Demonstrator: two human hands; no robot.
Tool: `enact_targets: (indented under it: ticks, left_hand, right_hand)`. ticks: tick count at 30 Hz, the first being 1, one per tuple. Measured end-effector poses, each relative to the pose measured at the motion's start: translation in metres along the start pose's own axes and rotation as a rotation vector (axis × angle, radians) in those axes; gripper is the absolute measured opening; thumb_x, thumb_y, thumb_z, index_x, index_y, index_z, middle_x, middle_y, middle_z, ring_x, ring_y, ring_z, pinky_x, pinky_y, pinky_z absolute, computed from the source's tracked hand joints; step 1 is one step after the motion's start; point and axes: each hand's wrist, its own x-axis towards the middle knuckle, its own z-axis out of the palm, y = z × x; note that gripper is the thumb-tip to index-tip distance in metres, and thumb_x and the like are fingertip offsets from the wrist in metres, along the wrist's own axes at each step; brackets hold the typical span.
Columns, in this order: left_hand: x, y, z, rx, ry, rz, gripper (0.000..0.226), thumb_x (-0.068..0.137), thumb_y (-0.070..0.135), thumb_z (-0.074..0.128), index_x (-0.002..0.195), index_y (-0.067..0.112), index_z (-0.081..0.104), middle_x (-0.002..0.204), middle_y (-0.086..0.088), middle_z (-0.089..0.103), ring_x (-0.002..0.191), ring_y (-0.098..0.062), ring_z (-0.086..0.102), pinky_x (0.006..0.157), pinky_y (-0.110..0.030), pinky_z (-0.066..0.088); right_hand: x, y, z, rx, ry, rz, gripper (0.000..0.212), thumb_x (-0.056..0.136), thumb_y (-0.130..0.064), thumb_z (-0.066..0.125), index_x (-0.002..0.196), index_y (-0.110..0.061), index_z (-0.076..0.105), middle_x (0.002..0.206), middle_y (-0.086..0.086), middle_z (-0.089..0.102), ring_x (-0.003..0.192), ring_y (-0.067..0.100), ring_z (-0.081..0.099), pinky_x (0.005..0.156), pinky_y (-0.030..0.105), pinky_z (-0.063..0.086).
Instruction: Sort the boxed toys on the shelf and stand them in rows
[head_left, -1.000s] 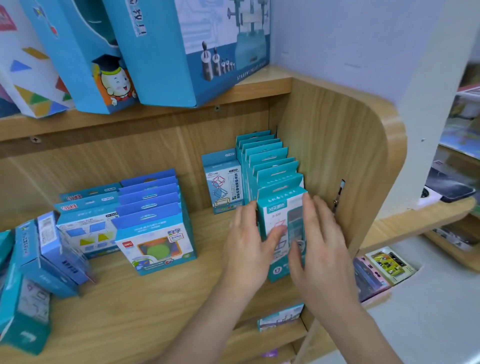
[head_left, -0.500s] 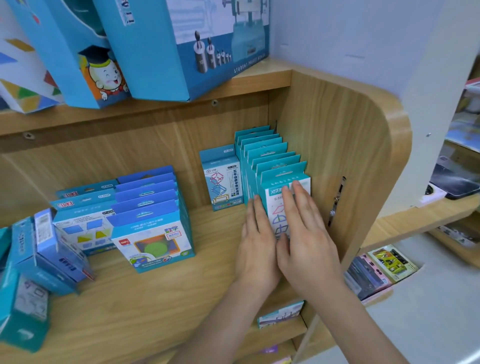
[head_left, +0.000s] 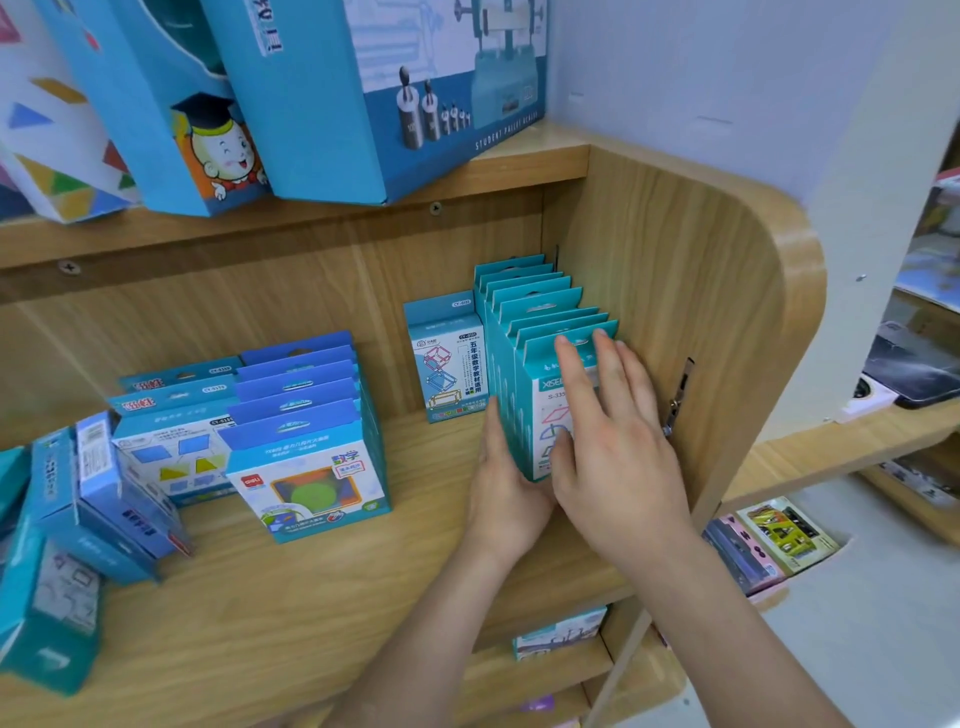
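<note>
The right grip is lying flat, fingers straight, on the face of the front teal box in a row of upright teal boxes that is standing against the side wall of the wooden shelf. The left grip is pressing against the row's left side. A single teal box is standing just left of the row; a row of blue boxes is standing mid-shelf, and tipped boxes are leaning at the far left.
</note>
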Motion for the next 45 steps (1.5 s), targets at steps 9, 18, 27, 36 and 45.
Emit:
enact_targets:
  ticks: [9,18,27,36,45]
  left_hand:
    - [0.000,0.000,0.006,0.353,-0.205,0.033,0.084,0.092,0.028,0.050,0.151,0.021,-0.011,0.159,-0.010,0.012,0.108,-0.036,0.058,0.079,-0.039,0.049]
    - [-0.004,0.001,-0.015,0.222,-0.046,0.158,0.084,0.087,0.027,0.061,0.151,0.021,0.007,0.149,-0.004,0.039,0.118,-0.026,0.054,0.089,-0.037,0.049]
    - [-0.014,0.002,-0.016,0.040,0.171,0.237,0.061,0.080,0.026,0.073,0.132,0.030,0.042,0.113,0.010,0.052,0.092,0.001,0.054,0.071,-0.036,0.056]
    - [-0.011,0.007,-0.014,-0.137,0.077,0.179,0.022,0.079,0.035,0.069,0.097,0.024,0.063,0.087,0.009,0.067,0.079,-0.008,0.062,0.069,-0.038,0.055]
    - [-0.006,0.003,-0.016,-0.115,0.092,0.155,0.023,0.082,0.029,0.072,0.100,0.017,0.064,0.087,0.007,0.068,0.079,-0.008,0.062,0.072,-0.030,0.053]
  right_hand:
    - [0.014,-0.001,-0.005,0.004,-0.058,-0.030,0.071,0.088,-0.020,0.046,0.151,-0.022,0.014,0.160,0.007,0.008,0.145,0.026,0.013,0.112,0.042,0.032]
    - [0.000,0.005,-0.005,0.163,0.136,-0.067,0.070,0.087,-0.007,0.055,0.149,-0.021,0.026,0.157,0.007,0.021,0.138,0.027,0.028,0.110,0.031,0.027]
    - [-0.017,0.012,-0.001,0.272,0.309,-0.109,0.050,0.085,-0.009,0.046,0.135,-0.011,0.049,0.144,0.010,0.042,0.122,0.026,0.048,0.104,0.033,0.038]
    - [-0.024,0.014,0.002,0.352,0.376,-0.133,0.041,0.086,-0.007,0.045,0.124,-0.004,0.059,0.131,0.014,0.052,0.115,0.027,0.054,0.099,0.033,0.044]
    - [-0.037,0.012,0.009,0.378,0.330,-0.127,0.040,0.087,-0.009,0.042,0.123,-0.006,0.059,0.128,0.010,0.053,0.114,0.022,0.053,0.098,0.023,0.041]
